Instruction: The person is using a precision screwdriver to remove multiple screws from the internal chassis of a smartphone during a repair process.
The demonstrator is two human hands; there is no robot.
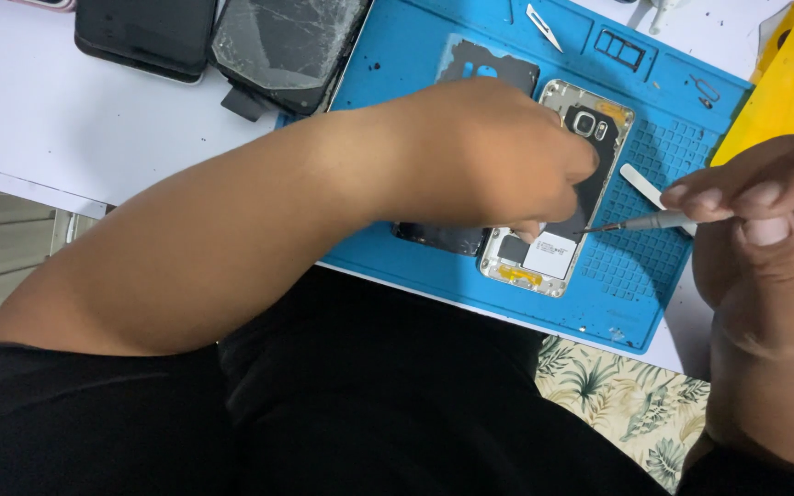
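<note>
Landmark = blue repair mat (640,276) on the white table (39,110).

Nearest the camera: black clothing (323,413) along the bottom, w/ a leaf-print fabric (627,404) just below the mat's near edge.

Right hand (765,248), at the mat's right edge, pinches a slim screwdriver (645,221) between thumb & fingers, a firm grasp on the handle. Its tip points left and meets the right edge of the opened phone (553,253), which lies back-off at the mat's centre, camera end away from the person.

Left hand (498,156) reaches across from the mat's left side and presses down on the phone's middle, fingers curled over it and fingertips on the inner parts. Can't tell if it clasps anything.

A dark back cover (484,69) lies on the mat just left of the phone, mostly under the left hand. White plastic pry tool (640,182) on the mat's gridded area, right of the phone.

Far edge of mat: a blade tool (544,26) and small SIM tray (622,48) in the slots. Yellow object (788,83) past the mat's far right corner. Off the mat's far left corner: cracked phone (287,46) & a dark phone (144,37).
</note>
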